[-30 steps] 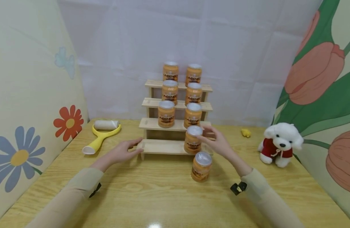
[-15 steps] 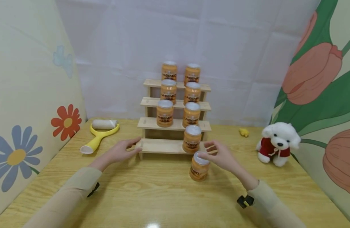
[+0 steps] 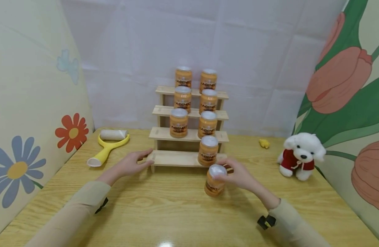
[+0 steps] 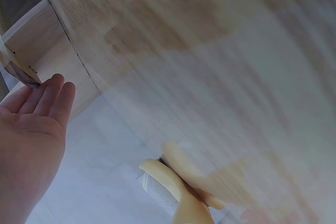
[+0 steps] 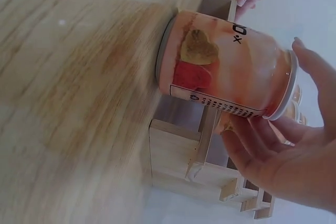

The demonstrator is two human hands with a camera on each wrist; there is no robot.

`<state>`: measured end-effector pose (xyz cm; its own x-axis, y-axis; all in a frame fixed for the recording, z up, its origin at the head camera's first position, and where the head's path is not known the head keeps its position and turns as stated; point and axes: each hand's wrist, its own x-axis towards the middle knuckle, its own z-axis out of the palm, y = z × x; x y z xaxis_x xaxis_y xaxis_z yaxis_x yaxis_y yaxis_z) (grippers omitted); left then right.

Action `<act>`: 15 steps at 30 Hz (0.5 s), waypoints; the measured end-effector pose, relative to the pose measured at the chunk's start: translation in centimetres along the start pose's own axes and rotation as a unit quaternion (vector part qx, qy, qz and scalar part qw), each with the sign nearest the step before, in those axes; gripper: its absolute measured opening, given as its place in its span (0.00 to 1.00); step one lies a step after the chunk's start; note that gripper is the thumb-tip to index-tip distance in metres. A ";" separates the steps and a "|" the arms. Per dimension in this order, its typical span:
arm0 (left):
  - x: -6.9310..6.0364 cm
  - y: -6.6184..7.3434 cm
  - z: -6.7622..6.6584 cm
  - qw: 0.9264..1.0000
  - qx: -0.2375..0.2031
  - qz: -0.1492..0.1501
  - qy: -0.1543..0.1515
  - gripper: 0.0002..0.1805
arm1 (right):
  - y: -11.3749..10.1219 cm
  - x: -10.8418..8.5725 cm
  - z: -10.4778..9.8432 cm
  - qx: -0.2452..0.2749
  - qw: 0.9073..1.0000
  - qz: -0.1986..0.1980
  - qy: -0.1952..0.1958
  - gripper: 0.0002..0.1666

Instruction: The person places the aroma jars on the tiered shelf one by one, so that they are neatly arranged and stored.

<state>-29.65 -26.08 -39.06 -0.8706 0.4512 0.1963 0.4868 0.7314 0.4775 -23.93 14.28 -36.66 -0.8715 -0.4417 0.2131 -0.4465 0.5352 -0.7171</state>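
Observation:
A four-step wooden display rack (image 3: 174, 157) stands on the table with orange, silver-lidded cans on its steps. One can (image 3: 207, 151) is at the right of the lowest step. In front of it, on the table, a further can (image 3: 214, 185) is held by my right hand (image 3: 238, 175). The right wrist view has the thumb at the lid of this can (image 5: 226, 66) and the other fingers behind its side. My left hand (image 3: 130, 164) touches the left end of the lowest step. Its fingers look fairly straight in the left wrist view, against the wood (image 4: 52, 45).
A yellow-handled lint roller (image 3: 107, 145) lies at the back left. On the right are a small yellow figure (image 3: 264, 143) and a white plush dog (image 3: 303, 156) in red. White cloth (image 3: 130, 51) hangs behind the rack.
My right hand has left the can on the lowest step, come down towards me, and taken hold of the can on the table. The left hand stays at the rack.

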 end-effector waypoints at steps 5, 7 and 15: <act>-0.1 0.0 0.1 1.000 0.003 0.000 0.000 0.36 | -0.2 -0.2 0.1 0.003 1.000 -0.022 -0.016 0.35; 0.0 0.1 0.0 1.000 0.003 -0.001 -0.001 0.36 | -0.3 -0.3 0.3 0.004 1.000 -0.021 -0.010 0.36; 0.0 0.1 0.0 1.000 -0.001 0.001 -0.004 0.37 | -0.6 -0.6 1.4 0.011 0.999 0.024 0.022 0.35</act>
<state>-29.62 -26.01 -38.99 -0.8692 0.4567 0.1894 0.4878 0.7297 0.4791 -22.86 13.21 -37.29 -0.8999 -0.3837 0.2071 -0.4003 0.5389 -0.7412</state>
